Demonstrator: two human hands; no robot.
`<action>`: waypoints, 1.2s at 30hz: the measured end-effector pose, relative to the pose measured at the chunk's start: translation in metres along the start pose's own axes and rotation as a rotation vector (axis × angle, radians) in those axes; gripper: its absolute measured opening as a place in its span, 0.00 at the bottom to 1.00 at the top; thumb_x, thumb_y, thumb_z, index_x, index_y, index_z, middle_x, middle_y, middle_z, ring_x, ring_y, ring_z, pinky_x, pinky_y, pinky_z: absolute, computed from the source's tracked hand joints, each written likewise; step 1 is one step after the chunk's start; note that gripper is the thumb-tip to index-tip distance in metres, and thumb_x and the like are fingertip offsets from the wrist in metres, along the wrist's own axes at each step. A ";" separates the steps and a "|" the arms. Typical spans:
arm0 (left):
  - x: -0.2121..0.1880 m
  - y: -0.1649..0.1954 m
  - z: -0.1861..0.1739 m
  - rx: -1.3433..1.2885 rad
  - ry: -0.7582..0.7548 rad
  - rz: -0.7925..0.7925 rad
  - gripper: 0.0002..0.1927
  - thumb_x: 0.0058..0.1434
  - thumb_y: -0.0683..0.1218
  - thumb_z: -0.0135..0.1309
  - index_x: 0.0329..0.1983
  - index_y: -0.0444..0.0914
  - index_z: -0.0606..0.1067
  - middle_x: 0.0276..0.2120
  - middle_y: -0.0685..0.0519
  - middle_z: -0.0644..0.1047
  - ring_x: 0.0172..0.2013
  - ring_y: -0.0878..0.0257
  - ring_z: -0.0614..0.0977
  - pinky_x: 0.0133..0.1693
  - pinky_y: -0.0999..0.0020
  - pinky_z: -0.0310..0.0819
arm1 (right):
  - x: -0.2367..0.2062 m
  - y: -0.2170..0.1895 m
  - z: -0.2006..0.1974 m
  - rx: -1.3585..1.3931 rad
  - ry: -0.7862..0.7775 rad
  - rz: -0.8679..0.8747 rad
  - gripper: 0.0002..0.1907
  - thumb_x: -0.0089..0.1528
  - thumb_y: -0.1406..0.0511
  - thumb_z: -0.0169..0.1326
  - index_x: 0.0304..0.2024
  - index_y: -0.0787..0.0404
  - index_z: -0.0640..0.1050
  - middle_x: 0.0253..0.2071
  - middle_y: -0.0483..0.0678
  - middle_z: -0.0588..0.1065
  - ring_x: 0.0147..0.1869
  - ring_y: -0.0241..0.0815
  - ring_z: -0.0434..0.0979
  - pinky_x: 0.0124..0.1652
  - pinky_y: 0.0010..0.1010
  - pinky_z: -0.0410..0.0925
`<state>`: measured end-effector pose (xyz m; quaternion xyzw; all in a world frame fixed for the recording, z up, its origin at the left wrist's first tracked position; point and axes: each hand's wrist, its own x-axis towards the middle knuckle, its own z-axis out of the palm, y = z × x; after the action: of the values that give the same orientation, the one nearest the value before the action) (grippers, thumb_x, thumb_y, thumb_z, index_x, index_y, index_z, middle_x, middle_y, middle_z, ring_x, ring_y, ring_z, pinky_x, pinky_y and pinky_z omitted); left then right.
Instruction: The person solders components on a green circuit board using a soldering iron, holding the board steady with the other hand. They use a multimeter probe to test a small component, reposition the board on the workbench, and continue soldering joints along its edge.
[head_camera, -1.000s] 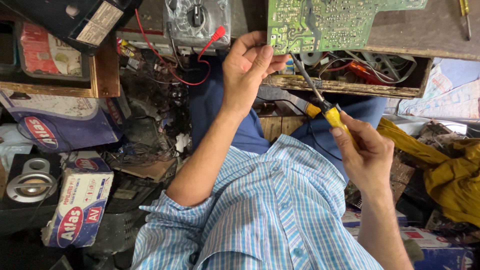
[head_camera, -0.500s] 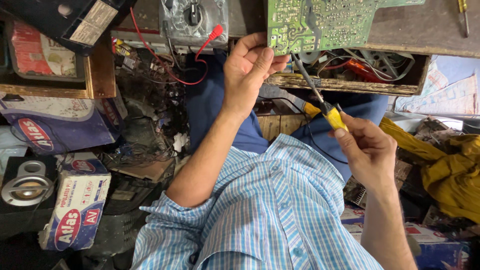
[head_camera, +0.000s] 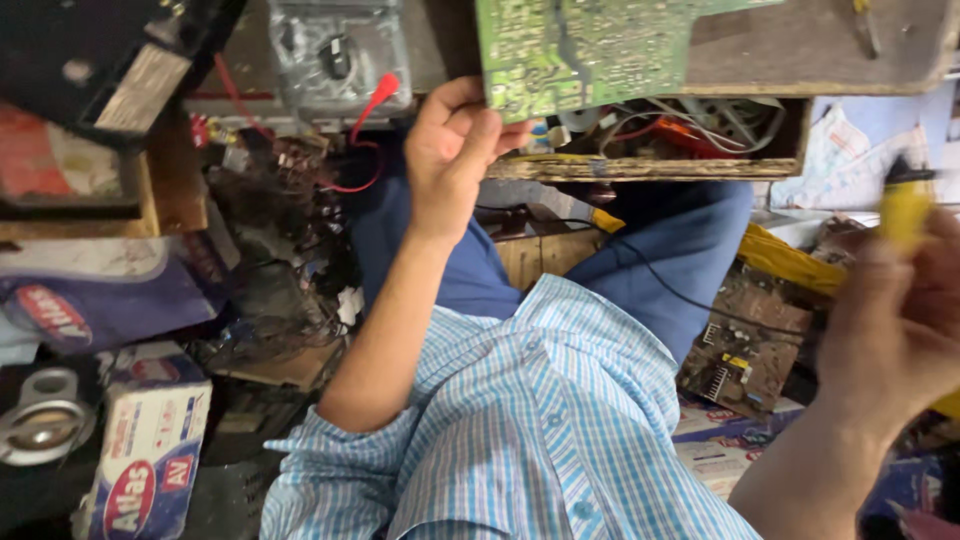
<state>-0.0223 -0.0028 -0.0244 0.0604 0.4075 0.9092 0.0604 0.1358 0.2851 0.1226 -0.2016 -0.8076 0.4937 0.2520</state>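
Right hand (head_camera: 890, 320) swings away gripping yellow tool (head_camera: 905, 205); left hand (head_camera: 455, 150) pinches circuit board (head_camera: 590, 50) edge, which may slip.

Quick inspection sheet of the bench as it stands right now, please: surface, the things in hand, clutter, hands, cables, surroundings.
Surface: wooden bench top, worn, with an open shelf below it.
Things in hand: green circuit board, solder side showing, lower edge pinched by the left hand; yellow-handled tool, blurred, in the right hand.
Clutter: cardboard boxes, a round metal part, a loose brown circuit board and scrap at the sides.
Hands: left hand grips the board; right hand is blurred, off to the side and away from the board.
Cables: red lead by the grey metal unit; tangled wires in the shelf; black cord across the lap.
Surroundings: yellow cloth; papers.
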 end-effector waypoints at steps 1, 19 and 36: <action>0.000 0.000 0.001 -0.004 0.002 -0.003 0.16 0.76 0.42 0.52 0.62 0.30 0.65 0.51 0.41 0.80 0.50 0.54 0.85 0.55 0.62 0.83 | 0.004 0.006 -0.009 0.072 0.078 0.016 0.05 0.78 0.65 0.56 0.50 0.60 0.81 0.34 0.40 0.75 0.27 0.23 0.68 0.27 0.13 0.59; -0.003 -0.003 0.005 -0.187 -0.018 -0.076 0.17 0.76 0.41 0.52 0.63 0.33 0.66 0.55 0.45 0.78 0.55 0.54 0.82 0.62 0.55 0.78 | 0.077 0.026 0.102 0.396 -0.341 0.347 0.13 0.79 0.56 0.42 0.58 0.57 0.65 0.57 0.45 0.79 0.26 0.27 0.68 0.22 0.20 0.60; -0.007 -0.007 0.019 -0.147 0.030 -0.029 0.15 0.74 0.40 0.54 0.60 0.33 0.67 0.53 0.45 0.79 0.56 0.56 0.81 0.63 0.55 0.77 | 0.119 0.020 0.106 0.222 -0.307 0.158 0.11 0.77 0.59 0.39 0.57 0.58 0.65 0.60 0.56 0.78 0.21 0.28 0.67 0.18 0.22 0.62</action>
<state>-0.0119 0.0147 -0.0170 0.0364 0.3415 0.9364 0.0719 -0.0213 0.2886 0.0888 -0.1576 -0.7587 0.6229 0.1071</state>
